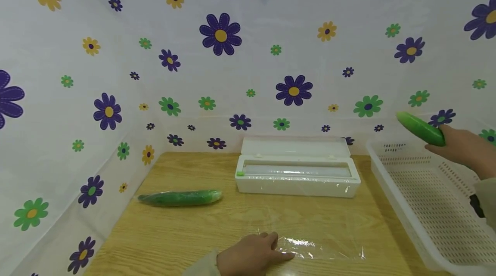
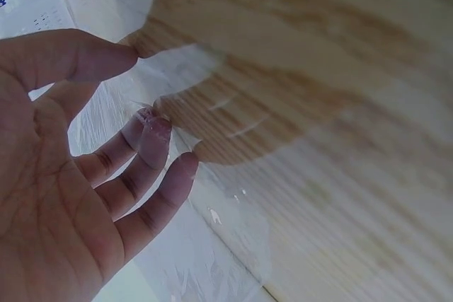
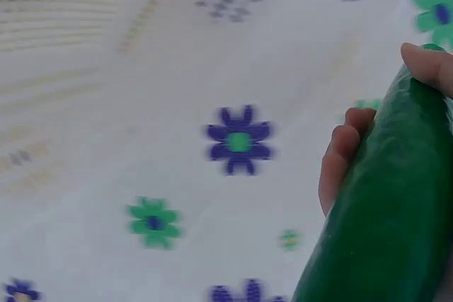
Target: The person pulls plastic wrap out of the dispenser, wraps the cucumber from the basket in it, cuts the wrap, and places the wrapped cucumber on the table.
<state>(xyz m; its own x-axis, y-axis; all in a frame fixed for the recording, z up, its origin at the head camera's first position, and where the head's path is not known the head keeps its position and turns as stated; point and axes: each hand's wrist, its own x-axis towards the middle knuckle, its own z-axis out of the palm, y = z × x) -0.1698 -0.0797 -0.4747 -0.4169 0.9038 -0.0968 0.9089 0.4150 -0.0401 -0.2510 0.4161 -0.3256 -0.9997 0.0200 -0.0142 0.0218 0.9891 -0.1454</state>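
Observation:
My right hand (image 1: 465, 149) grips a green cucumber (image 1: 420, 128) by one end, held up above the white basket. Large in the right wrist view, the same cucumber (image 3: 389, 196) lies between thumb and fingers. My left hand (image 1: 253, 253) rests at the table's near side, its fingertips touching a sheet of clear cling film (image 1: 321, 248). From the left wrist, this hand (image 2: 64, 175) shows spread, fairly straight fingers at the film's edge. The film runs over the wood from a white cling film dispenser (image 1: 298, 187), whose lid stands open.
A second cucumber (image 1: 180, 198), covered in clear film, lies on the wooden table (image 1: 174, 241) at the left. On the right stands a white perforated basket (image 1: 403, 215) with a dark item (image 1: 476, 206) partly hidden by the right sleeve. A flower-printed sheet (image 1: 248, 65) hangs behind the table.

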